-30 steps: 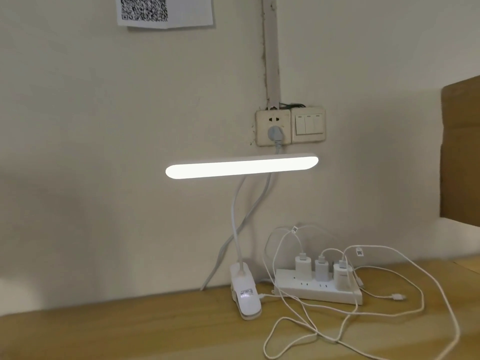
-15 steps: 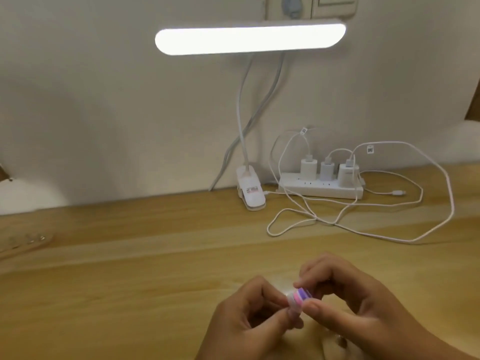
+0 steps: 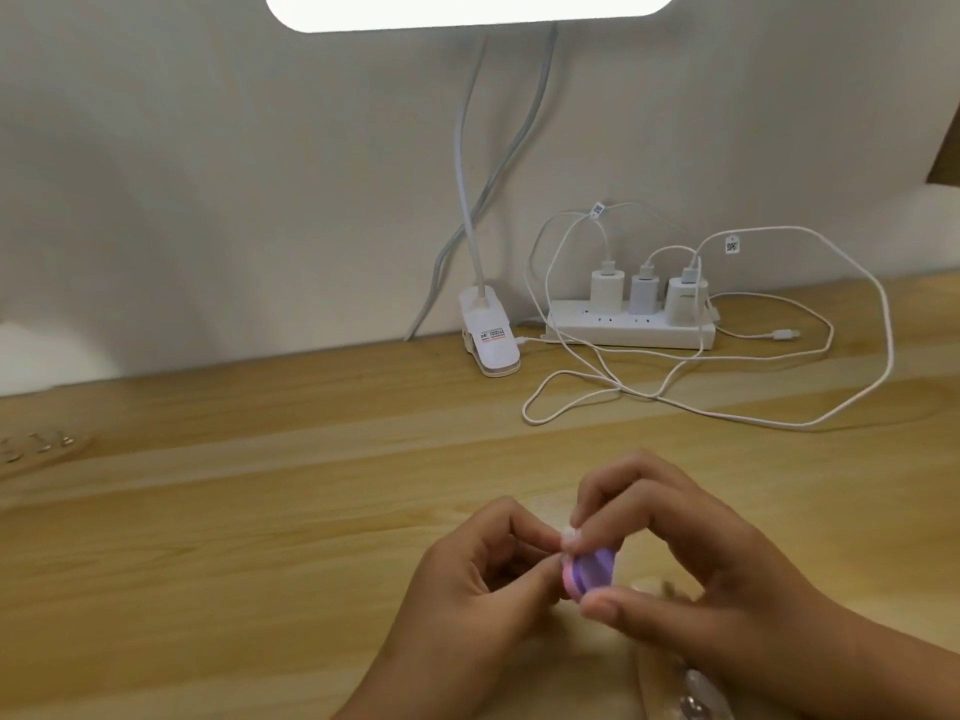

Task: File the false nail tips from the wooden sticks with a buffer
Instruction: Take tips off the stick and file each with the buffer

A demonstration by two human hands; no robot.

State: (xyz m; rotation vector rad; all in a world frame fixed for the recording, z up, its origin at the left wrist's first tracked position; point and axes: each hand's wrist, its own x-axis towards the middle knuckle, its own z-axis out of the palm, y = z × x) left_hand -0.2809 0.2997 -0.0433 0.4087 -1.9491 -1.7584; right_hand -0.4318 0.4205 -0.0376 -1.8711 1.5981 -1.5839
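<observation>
Your head is tipping further down, so the lamp (image 3: 467, 10) is now sitting at the top edge and your hands are showing higher in view, with the buffer (image 3: 592, 571) turned to show more purple face. Your right hand (image 3: 696, 569) is gripping the buffer between thumb and forefinger. Your left hand (image 3: 478, 579) is pinching a small white false nail tip (image 3: 570, 535) against its upper edge, likely to steady the tip. Both are working over the table (image 3: 260, 511). What seem to be the wooden sticks (image 3: 36, 446) are lying blurred, well apart at far left.
</observation>
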